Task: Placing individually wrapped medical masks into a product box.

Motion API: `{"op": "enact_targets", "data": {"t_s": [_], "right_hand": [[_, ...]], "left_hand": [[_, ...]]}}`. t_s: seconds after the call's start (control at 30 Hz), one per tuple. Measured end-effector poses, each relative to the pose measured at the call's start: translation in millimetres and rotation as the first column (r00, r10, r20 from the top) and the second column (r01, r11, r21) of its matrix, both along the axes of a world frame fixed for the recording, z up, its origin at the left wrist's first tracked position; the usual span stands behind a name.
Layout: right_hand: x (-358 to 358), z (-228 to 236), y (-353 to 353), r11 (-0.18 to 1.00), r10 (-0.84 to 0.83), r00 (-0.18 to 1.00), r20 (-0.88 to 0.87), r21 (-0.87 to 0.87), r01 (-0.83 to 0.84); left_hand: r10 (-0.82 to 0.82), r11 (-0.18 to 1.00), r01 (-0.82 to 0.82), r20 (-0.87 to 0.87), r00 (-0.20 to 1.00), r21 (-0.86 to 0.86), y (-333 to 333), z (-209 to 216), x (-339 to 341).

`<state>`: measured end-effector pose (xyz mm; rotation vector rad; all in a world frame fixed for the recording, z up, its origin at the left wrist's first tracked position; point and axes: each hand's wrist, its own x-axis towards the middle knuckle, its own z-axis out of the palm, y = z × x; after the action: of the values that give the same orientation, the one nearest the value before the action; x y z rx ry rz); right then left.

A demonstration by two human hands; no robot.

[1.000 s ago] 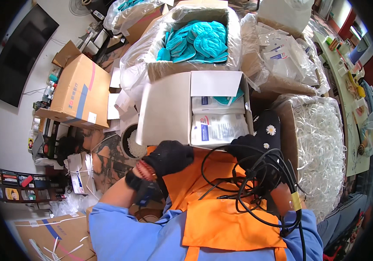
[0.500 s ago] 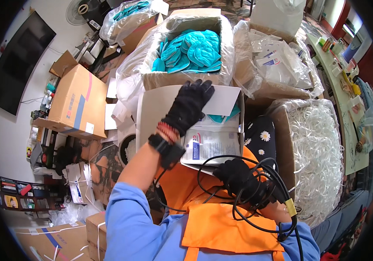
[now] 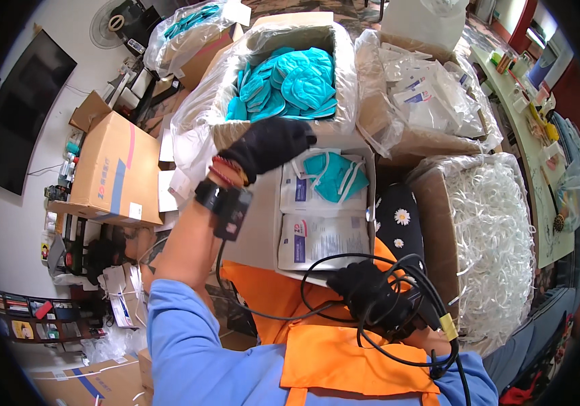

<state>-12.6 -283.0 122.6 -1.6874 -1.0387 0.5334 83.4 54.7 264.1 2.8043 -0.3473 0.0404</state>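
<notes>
A white carton (image 3: 374,203) stands in front of me with its pale lid (image 3: 254,223) folded out to the left. White printed packets (image 3: 322,238) lie in it, and a teal cup-shaped face mask (image 3: 334,177) with white straps rests on the far packets. My left hand (image 3: 273,147), black-gloved, is above the lid's far part with its fingers curled closed; what they hold, if anything, is hidden. At the carton's near right corner, my gloved right hand (image 3: 371,287) is closed on its edge, partly covered by loops of black cable (image 3: 432,291).
Beyond the carton stands a plastic-lined box (image 3: 344,74) of teal masks. To its right is a box of clear packets (image 3: 418,95); nearer, a box full of white straps (image 3: 489,250). A brown carton (image 3: 103,169) stands left. A long table (image 3: 552,240) runs along the right.
My left hand has moved left, off the white flap over the carton. That flap no longer covers the far packets, and the teal mask now shows fully. My right hand stays near the corner.
</notes>
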Motion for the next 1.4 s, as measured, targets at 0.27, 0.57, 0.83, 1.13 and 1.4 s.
{"op": "enact_targets", "data": {"t_s": [0.27,0.57,0.83,1.13,1.4], "right_hand": [[-2,3,5,1.0,0.027,0.999,-0.023,-0.003,-0.027],[0,-6,7,1.0,0.022,0.999,-0.038,0.01,-0.022],[-4,-10,6,0.999,0.017,0.999,-0.031,0.05,-0.015],[9,15,14,0.989,0.084,0.996,0.009,0.122,-0.085],[73,25,32,0.999,0.044,0.97,-0.24,0.019,-0.04]], "left_hand": [[0.191,0.981,-0.166,0.431,0.882,-0.096,42,-63,80],[0.375,0.874,-0.352,0.005,0.927,-0.336,6,-93,57],[0.659,0.447,-0.606,-0.216,0.72,-0.658,-17,-145,-100],[0.562,0.508,-0.523,-0.196,0.803,-0.684,-20,-137,-122],[0.434,0.89,-0.328,0.371,0.821,-0.315,-44,-96,-117]]}}
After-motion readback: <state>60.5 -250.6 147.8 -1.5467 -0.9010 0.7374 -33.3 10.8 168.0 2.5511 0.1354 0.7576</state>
